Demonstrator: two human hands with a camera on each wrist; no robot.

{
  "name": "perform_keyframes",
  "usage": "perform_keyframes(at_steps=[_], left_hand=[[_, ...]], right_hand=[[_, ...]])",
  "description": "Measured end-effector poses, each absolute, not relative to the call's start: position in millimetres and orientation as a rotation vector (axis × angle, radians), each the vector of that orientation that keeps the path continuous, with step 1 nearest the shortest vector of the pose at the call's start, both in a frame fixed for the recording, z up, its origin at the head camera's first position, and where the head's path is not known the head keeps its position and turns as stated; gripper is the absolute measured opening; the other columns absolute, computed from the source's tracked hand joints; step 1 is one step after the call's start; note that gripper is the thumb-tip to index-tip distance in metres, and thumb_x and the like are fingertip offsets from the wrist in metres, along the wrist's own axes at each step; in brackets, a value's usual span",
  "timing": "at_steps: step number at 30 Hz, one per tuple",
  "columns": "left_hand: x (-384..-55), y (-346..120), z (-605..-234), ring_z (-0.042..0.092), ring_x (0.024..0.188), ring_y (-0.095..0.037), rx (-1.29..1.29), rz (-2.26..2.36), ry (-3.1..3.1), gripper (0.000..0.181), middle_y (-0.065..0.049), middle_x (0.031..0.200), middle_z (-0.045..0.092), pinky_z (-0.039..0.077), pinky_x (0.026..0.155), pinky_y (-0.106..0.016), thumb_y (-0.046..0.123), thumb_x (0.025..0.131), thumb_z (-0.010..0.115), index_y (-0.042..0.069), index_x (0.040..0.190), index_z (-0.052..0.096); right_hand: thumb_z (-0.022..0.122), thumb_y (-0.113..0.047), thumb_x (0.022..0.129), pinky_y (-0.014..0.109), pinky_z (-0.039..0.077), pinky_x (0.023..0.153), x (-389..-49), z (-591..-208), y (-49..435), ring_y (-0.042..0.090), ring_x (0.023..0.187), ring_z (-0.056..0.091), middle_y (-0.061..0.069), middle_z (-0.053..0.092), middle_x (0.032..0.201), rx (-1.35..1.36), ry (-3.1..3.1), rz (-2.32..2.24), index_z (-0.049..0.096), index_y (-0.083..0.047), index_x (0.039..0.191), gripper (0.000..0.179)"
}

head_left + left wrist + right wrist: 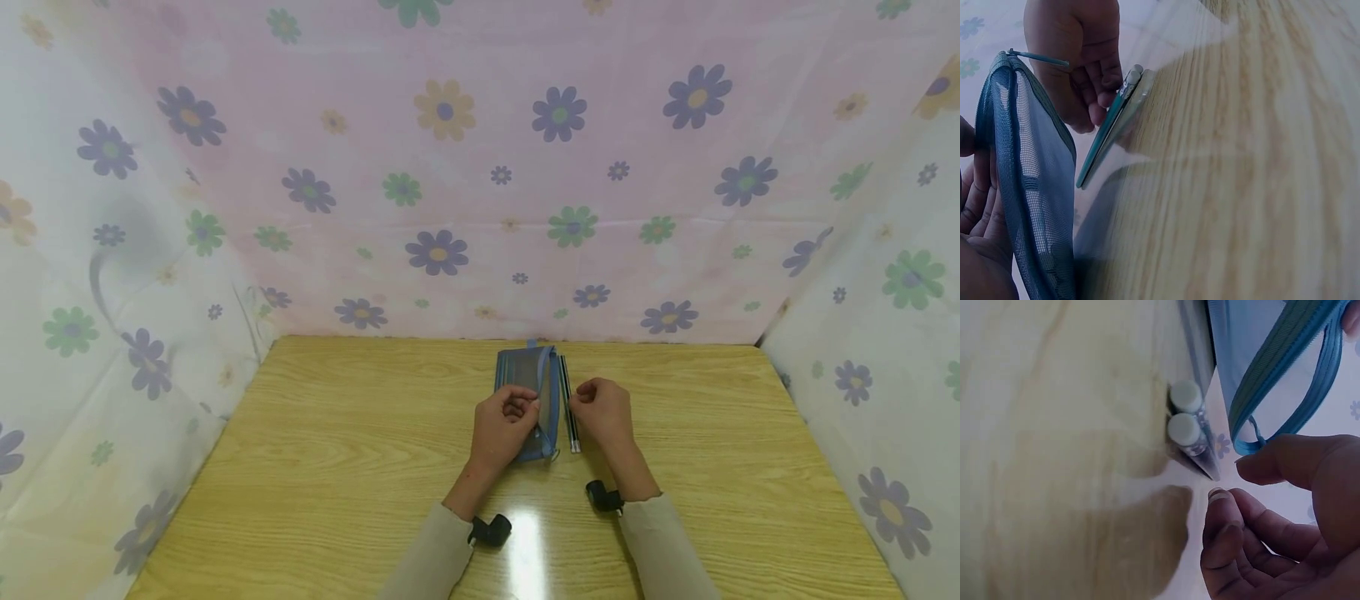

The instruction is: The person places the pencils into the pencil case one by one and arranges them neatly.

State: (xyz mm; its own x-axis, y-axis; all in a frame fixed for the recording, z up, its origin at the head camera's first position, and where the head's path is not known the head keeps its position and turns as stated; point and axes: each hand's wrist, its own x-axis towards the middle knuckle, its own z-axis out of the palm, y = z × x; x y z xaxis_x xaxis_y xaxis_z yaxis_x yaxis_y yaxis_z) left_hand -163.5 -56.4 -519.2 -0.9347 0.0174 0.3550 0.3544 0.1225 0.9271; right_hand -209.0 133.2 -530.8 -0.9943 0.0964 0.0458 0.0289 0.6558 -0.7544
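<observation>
A blue mesh zipper pouch (519,371) lies lengthwise near the back of the table, its zipper side parted. My left hand (498,427) holds the pouch by the edge of its opening, the fingers partly hidden behind the mesh in the left wrist view. Right beside the pouch lie two pencils (568,404) side by side, their white erasers (1185,429) toward me. My right hand (606,414) is just right of the pencils, thumb and bent fingers apart with nothing between them. The blue zipper (1291,356) curves above that hand in the right wrist view.
The wood-grain table (337,467) extends to both sides of the hands. Flowered cloth (480,200) hangs along its back edge and at both sides. Each wrist carries a small black camera, such as the left camera (492,531). Teal stripes show along the pouch's left edge.
</observation>
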Motion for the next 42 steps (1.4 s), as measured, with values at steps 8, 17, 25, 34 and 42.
perform_keyframes(at_steps=[8,17,25,34,42], left_hand=[[-164.5,-56.2,-519.5,0.064,0.070,-0.014,-0.362,-1.891,-2.136,0.010,-0.020,0.084,0.071,0.050,0.060,-0.013,-0.007,0.096,0.072,-0.013,0.104,0.072],[-164.4,-56.2,-520.2,0.066,0.070,-0.017,-0.373,-1.869,-2.140,0.009,-0.019,0.084,0.071,0.050,0.060,-0.013,-0.007,0.095,0.072,-0.011,0.103,0.073],[-164.2,-56.5,-520.0,0.065,0.069,-0.017,-0.373,-1.875,-2.133,0.008,-0.020,0.084,0.071,0.050,0.060,-0.013,-0.007,0.096,0.072,-0.011,0.103,0.073],[-164.0,-56.5,-521.1,0.066,0.069,-0.017,-0.361,-1.867,-2.136,0.009,-0.018,0.084,0.071,0.052,0.060,-0.015,-0.007,0.095,0.073,-0.009,0.103,0.073],[-164.5,-57.0,-520.1,0.065,0.069,-0.019,-0.378,-1.879,-2.128,0.010,-0.021,0.084,0.071,0.050,0.060,-0.013,-0.008,0.095,0.072,-0.014,0.103,0.072]], right_hand=[[0.075,-0.007,0.089,0.047,0.061,0.073,-208.9,-532.9,134.1,0.032,0.082,0.073,0.017,0.076,0.088,-0.085,-2.808,1.236,0.075,0.006,0.097,0.015],[0.076,-0.009,0.088,0.046,0.061,0.075,-209.7,-536.1,133.1,0.031,0.082,0.073,0.015,0.076,0.088,-0.119,-2.822,1.225,0.075,0.004,0.097,0.015],[0.076,-0.009,0.087,0.047,0.060,0.069,-207.5,-534.5,132.4,0.030,0.075,0.070,0.016,0.075,0.085,-0.153,-2.844,1.159,0.076,0.005,0.092,0.014],[0.074,-0.011,0.084,0.031,0.040,0.043,-203.6,-525.9,130.7,0.017,0.048,0.052,0.001,0.060,0.053,-0.250,-2.942,1.039,0.066,-0.009,0.054,0.031],[0.073,-0.014,0.083,0.027,0.030,0.038,-204.9,-526.1,130.4,0.014,0.040,0.041,-0.006,0.042,0.042,-0.283,-3.000,0.966,0.046,-0.018,0.045,0.046]])
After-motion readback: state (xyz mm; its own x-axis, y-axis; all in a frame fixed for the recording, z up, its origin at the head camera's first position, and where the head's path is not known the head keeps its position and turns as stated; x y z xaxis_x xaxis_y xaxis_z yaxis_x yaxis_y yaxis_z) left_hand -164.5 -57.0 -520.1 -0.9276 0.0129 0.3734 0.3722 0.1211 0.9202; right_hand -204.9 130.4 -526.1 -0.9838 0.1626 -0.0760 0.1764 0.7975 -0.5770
